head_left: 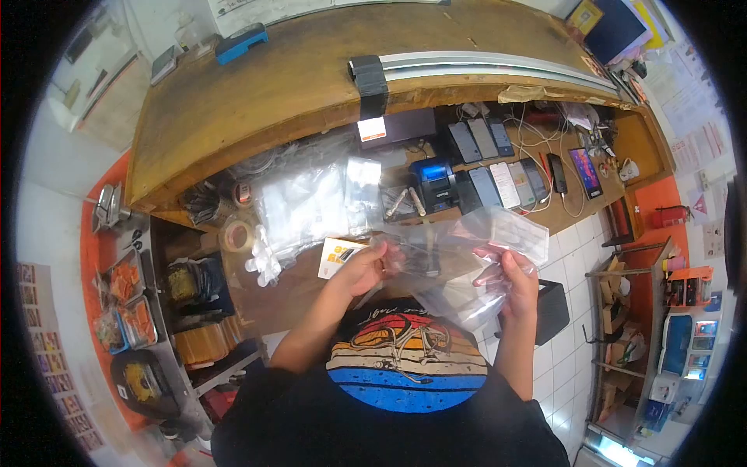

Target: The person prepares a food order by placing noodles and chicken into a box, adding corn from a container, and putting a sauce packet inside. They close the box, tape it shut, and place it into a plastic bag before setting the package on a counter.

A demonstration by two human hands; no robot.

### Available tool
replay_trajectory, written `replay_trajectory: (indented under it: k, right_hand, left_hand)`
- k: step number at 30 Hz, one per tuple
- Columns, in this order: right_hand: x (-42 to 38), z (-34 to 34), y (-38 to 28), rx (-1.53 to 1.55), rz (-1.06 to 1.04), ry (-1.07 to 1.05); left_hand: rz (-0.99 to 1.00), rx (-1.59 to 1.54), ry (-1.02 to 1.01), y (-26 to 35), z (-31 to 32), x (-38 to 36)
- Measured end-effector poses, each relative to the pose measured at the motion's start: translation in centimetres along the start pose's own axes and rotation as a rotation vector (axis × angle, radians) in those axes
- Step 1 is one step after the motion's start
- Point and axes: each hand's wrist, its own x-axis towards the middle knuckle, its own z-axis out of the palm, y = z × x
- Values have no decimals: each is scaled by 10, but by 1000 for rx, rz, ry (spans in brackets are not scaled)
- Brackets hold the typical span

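Clear plastic bag (475, 257): transparent, crumpled, held up between both hands above the person's chest, in front of the table (257, 86) edge.
Table: long curved wooden top with a lower shelf behind its edge.
Heap of clear bags (307, 202): on the lower shelf, left of centre.
Label printer (433, 183): black and blue, on the same shelf beside the heap.
Phones (498, 163): two rows, lying flat to the right of the printer, with cables.
Left hand (366, 268): fingers closed, pinching the bag's left edge.
Right hand (517, 280): fingers closed, gripping the bag's right side.
Tape roll (237, 233): at the shelf's left end.
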Motion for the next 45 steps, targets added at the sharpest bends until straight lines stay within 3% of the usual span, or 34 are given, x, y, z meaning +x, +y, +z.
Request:
replay_trajectory:
  k: [6,9,13,16,19,20,22,23,26,28,29,31,33,36,38,39,41,42,44,45]
  right_hand:
    - [9,-23,-11,-416,-55,38]
    - [24,-22,-8,-243,-388,379]
    - [29,-30,-10,-342,-613,605]
    - [29,-22,8,-283,-425,295]
    - [22,43,30,-193,25,-42]
    - [21,55,43,-151,166,-179]
    - [19,79,65,-245,248,-286]
    - [21,78,71,-244,276,-312]
    - [30,77,80,-209,407,-375]
    - [31,73,76,-145,560,-388]
    - [31,69,83,-165,453,-365]
    - [32,62,102,-204,235,-320]
    - [33,64,91,94,298,-259]
    - [35,49,95,385,347,-266]
    - [38,42,99,423,409,-286]
    - [37,44,101,187,341,-292]
    - [35,52,102,-286,193,-299]
    - [40,48,106,-324,131,-246]
    - [55,35,116,-395,7,-135]
    - [59,36,106,-347,44,-118]
  left_hand:
    - [121,164,4,12,-24,-2]
    - [179,191,138,18,-8,-8]
    - [221,155,210,29,27,-27]
    - [131,-31,189,14,7,-20]
    - [107,25,63,9,27,-30]
    - [108,210,117,12,43,-37]
    - [112,578,226,15,75,-51]
    - [254,483,190,4,80,-52]
    - [353,826,149,3,74,-55]
    - [411,804,133,8,79,-62]
    - [438,792,126,11,82,-66]
    - [424,758,275,-7,19,-45]
    - [574,933,375,5,9,-49]
    - [516,719,604,24,-18,-49]
    - [485,248,581,32,-8,-46]
    - [464,15,561,35,-2,-46]
    - [311,-306,328,37,-12,-52]
    - [230,-461,208,38,-14,-55]
    - [289,-392,352,32,19,-60]
    - [316,-354,424,32,35,-64]
